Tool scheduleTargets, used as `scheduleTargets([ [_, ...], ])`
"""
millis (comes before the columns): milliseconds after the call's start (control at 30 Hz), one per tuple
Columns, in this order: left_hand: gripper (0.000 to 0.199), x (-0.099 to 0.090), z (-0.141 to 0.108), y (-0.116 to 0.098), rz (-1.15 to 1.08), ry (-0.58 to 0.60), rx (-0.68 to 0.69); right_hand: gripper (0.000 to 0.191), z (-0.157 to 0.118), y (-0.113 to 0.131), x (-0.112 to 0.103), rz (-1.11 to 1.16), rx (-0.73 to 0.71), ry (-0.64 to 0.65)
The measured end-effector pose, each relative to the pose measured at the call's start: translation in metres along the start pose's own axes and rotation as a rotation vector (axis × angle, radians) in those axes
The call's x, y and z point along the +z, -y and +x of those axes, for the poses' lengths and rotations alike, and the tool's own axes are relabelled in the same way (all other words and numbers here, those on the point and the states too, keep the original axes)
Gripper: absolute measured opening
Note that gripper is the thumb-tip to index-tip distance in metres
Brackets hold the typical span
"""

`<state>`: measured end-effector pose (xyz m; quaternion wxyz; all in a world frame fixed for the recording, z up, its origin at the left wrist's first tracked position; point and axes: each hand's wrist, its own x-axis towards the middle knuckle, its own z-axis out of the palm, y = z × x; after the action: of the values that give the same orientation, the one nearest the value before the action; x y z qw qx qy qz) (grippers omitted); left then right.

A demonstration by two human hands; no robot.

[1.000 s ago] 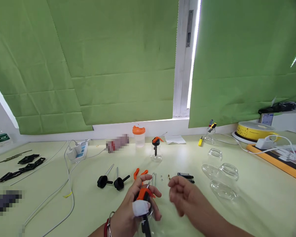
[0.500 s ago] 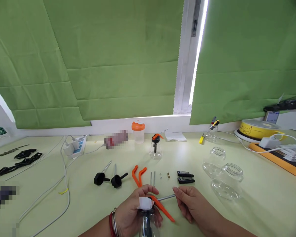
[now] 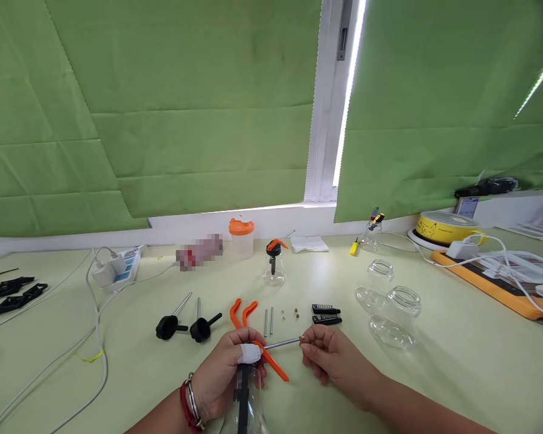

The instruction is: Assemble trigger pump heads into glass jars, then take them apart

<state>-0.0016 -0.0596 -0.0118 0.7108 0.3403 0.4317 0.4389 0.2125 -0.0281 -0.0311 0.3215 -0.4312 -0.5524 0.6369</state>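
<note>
My left hand [image 3: 224,369] is wrapped round the top of a clear bottle [image 3: 250,404] with an orange lever [image 3: 276,365] and a white patch on its thumb side. A metal rod [image 3: 283,343] sticks out to the right from that top. The fingertips of my right hand [image 3: 330,360] are pinched at the rod's outer end. Just beyond lie orange levers [image 3: 243,313], two thin metal pins [image 3: 268,322], tiny nuts and brass bits [image 3: 297,313], and two black pieces with springs [image 3: 326,314].
Two black caps with tubes [image 3: 201,329] lie left of centre. An assembled bottle [image 3: 274,274] and an orange-lidded cup [image 3: 241,241] stand behind. Clear bottles [image 3: 393,331] lie right. Cables [image 3: 100,325] run left from a power strip [image 3: 127,271]. An orange-edged tray [image 3: 489,289] is far right.
The view has turned a little to the right, so things appear shifted left. Both hands keep hold of the bottle top and rod, and the bottle shows more fully.
</note>
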Motion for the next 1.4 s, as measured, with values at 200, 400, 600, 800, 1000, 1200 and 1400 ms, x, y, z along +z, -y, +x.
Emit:
scheduleTargets([
  [200,0.014,0.0012,-0.0003,-0.0006,0.032,0.009,-0.004,0.04,0.0029,0.0032,0.0008,-0.012,0.045,-0.02],
  [400,0.012,0.0012,-0.0014,-0.0015,0.031,0.004,-0.009,0.039,0.0026,0.0038,-0.0003,-0.03,0.074,-0.003],
  [600,0.012,-0.0021,-0.0001,0.0015,0.035,0.008,-0.015,0.031,0.0027,0.0035,-0.001,-0.004,0.051,0.028],
  [800,0.012,-0.0009,0.0003,0.0002,0.036,0.005,-0.012,0.029,0.0011,0.0049,-0.0021,0.007,0.054,0.037],
  [1000,0.013,-0.0013,0.0001,0.0012,0.035,0.001,-0.02,0.033,0.0019,0.0038,-0.0018,-0.051,0.08,0.035],
  [1200,0.013,-0.0017,0.0004,0.0022,0.029,0.002,-0.011,0.033,0.0032,0.0019,-0.0013,0.019,0.018,0.032],
  [1400,0.011,0.0006,-0.0008,0.0,0.019,0.015,-0.025,0.024,0.0046,-0.0002,-0.0028,0.001,-0.044,-0.014],
])
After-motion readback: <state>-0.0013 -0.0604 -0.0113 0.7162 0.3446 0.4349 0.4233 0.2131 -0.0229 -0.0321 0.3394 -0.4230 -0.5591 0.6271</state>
